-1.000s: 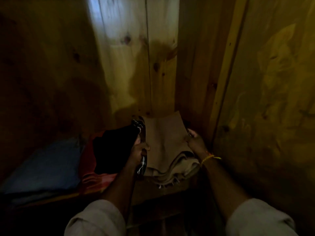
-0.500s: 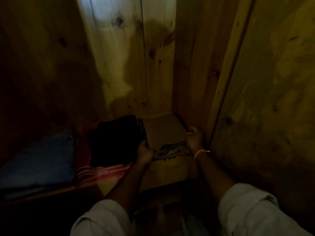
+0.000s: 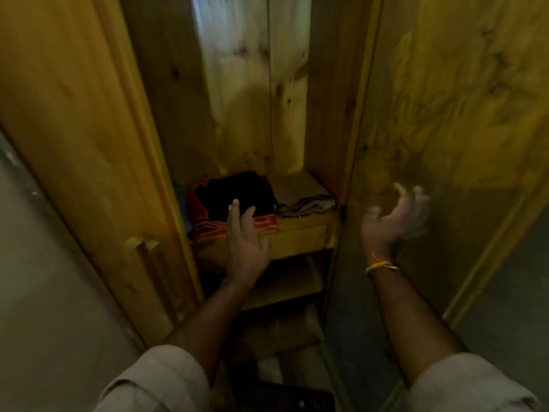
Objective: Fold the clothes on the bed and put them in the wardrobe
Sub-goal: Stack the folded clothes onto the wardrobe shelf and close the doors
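Note:
A folded beige cloth [image 3: 300,193] lies flat at the right end of a wardrobe shelf [image 3: 297,236]. Beside it on the left sits a folded black garment [image 3: 237,193] on top of a red striped one [image 3: 264,223]. My left hand [image 3: 245,239] hovers in front of the shelf edge, fingers spread, holding nothing. My right hand [image 3: 392,218] is blurred, raised palm-up to the right of the shelf in front of the open wardrobe door [image 3: 445,120], and is empty.
The left wooden door [image 3: 74,138] stands close by my left arm. Lower shelves [image 3: 285,286] step down below the clothes. A dark object [image 3: 282,396] lies at the bottom between my sleeves. A grey wall [image 3: 44,307] flanks the left.
Both hands let go of the beige cloth, which now rests flat on the shelf, and pulled back out of the wardrobe. My view backed away, showing both doors.

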